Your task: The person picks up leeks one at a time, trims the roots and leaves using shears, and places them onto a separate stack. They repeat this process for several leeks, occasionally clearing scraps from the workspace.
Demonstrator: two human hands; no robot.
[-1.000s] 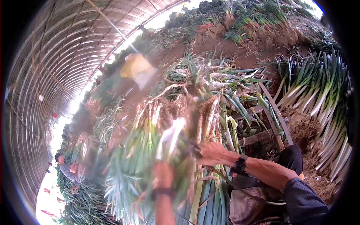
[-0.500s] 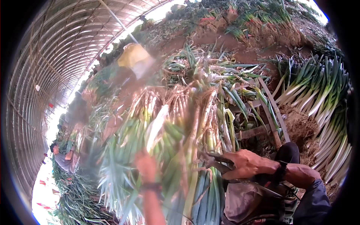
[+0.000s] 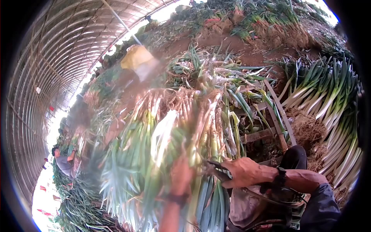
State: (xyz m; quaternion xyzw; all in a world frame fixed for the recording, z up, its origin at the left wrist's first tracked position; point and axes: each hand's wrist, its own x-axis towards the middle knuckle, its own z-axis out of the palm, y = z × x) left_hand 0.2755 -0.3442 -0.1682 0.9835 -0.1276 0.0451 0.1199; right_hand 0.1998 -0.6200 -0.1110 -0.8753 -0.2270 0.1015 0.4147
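A wide pile of long green onions [image 3: 133, 135] lies in front of me, with roots at the top and green leaves hanging down. My left hand [image 3: 181, 172] is over the leaves at the middle of the pile, smeared by motion, so its fingers cannot be made out. To its right, my right hand [image 3: 245, 173] is closed round a dark tool [image 3: 216, 168] that looks like shears. The tool's tip points left, towards my left hand, over the onion stalks.
Cleaned onions [image 3: 336, 92] lie in a heap at the right. A wooden frame [image 3: 280, 112] stands behind my right hand. A yellow and white object [image 3: 140, 62] is at the upper left. Another person [image 3: 65, 162] is at the far left, beside more leaves.
My left hand has moved right across the leaves, closer to the tool. My right hand has shifted slightly left, still holding the tool.
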